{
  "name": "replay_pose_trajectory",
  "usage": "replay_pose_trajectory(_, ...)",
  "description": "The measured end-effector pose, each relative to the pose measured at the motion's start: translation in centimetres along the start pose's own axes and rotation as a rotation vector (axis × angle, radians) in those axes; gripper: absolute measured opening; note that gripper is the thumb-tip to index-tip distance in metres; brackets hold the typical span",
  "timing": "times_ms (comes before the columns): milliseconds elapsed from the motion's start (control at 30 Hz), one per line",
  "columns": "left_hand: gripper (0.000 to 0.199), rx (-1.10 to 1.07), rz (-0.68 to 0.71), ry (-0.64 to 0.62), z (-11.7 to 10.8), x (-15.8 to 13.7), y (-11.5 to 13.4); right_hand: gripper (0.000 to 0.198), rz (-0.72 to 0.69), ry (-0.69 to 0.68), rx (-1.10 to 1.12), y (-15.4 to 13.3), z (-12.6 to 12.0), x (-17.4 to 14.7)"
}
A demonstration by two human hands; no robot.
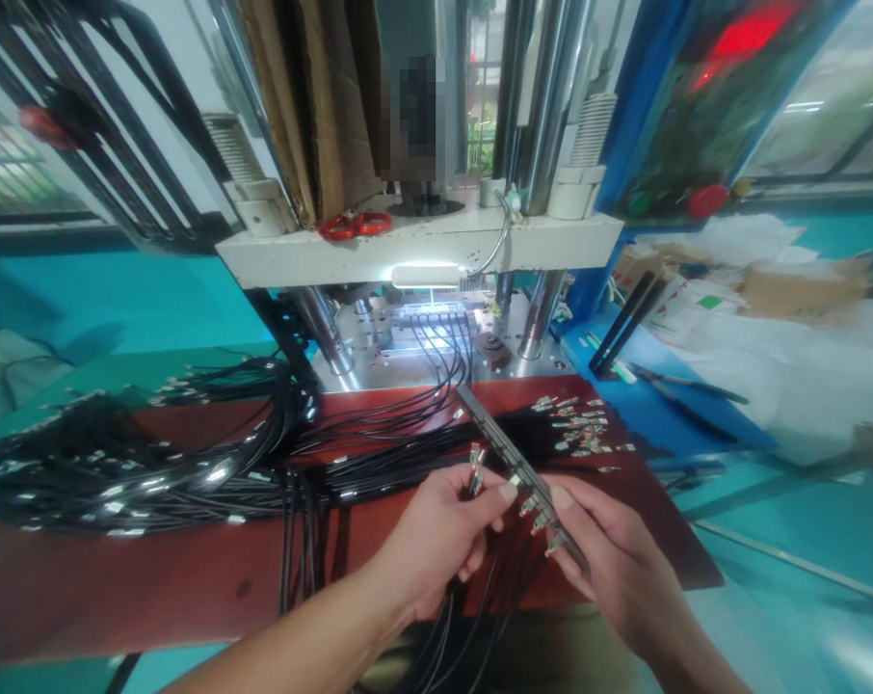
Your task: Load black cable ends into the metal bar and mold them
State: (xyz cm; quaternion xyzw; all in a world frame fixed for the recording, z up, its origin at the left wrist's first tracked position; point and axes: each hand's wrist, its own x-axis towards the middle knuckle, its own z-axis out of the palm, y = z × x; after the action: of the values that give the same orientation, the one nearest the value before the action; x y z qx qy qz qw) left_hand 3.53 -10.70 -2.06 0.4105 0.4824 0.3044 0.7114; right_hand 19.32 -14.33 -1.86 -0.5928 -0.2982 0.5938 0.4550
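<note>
My right hand [614,549] grips the lower end of a dark metal slotted bar [505,443], which tilts up to the left. Several cables with metal connector ends [539,520] sit in the bar near my right fingers. My left hand [443,535] is closed around a few black cables, whose bare metal ends [476,458] stick up past the fingers. The left thumb touches the bar at a small connector. Below my hands, loose black cables [443,636] hang down over the table's front edge.
A press with a white plate [422,241] stands ahead; cables run into its lit lower fixture [436,323]. A large bundle of black cables [147,472] lies left on the red-brown board [154,588]. Red-handled scissors [356,226] rest on the plate, and pliers [686,395] lie right.
</note>
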Motion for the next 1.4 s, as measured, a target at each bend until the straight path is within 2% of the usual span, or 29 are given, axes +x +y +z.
replay_pose_trajectory(267,0.028,0.029,0.000,0.001,0.1,-0.1,-0.2,0.044,-0.007,-0.026,-0.020,-0.2,0.1,-0.2)
replay_pose_trajectory(433,0.028,0.040,-0.003,-0.006,-0.1,-0.2,-0.2,0.045,-0.061,-0.062,-0.053,0.1,0.1,-0.1)
replay_pose_trajectory(600,0.027,0.037,-0.007,-0.002,-0.1,-0.1,-0.2,0.047,-0.008,-0.044,-0.029,0.0,-0.1,-0.1)
replay_pose_trajectory(767,0.026,0.019,-0.002,-0.014,0.0,-0.1,-0.1,0.048,0.007,-0.129,-0.032,-0.1,-0.3,0.0)
replay_pose_trajectory(933,0.026,0.001,-0.013,-0.022,-0.1,-0.2,0.1,0.050,-0.087,-0.098,-0.134,0.3,-0.3,0.1)
replay_pose_trajectory(1033,0.025,-0.029,-0.003,-0.038,-0.2,0.0,0.1,0.047,-0.193,-0.086,-0.234,0.5,-0.4,0.2)
replay_pose_trajectory(1167,0.026,-0.051,0.015,-0.051,-0.3,0.3,-0.1,0.043,-0.300,-0.122,-0.347,0.6,-0.6,0.3)
replay_pose_trajectory(1233,0.027,-0.059,0.025,-0.062,-0.5,0.3,-0.1,0.045,-0.263,-0.103,-0.302,0.6,-0.4,0.2)
replay_pose_trajectory(1400,0.022,-0.135,0.058,-0.052,-1.8,-0.6,1.0,0.044,-0.046,-0.025,-0.018,0.1,-0.3,-0.4)
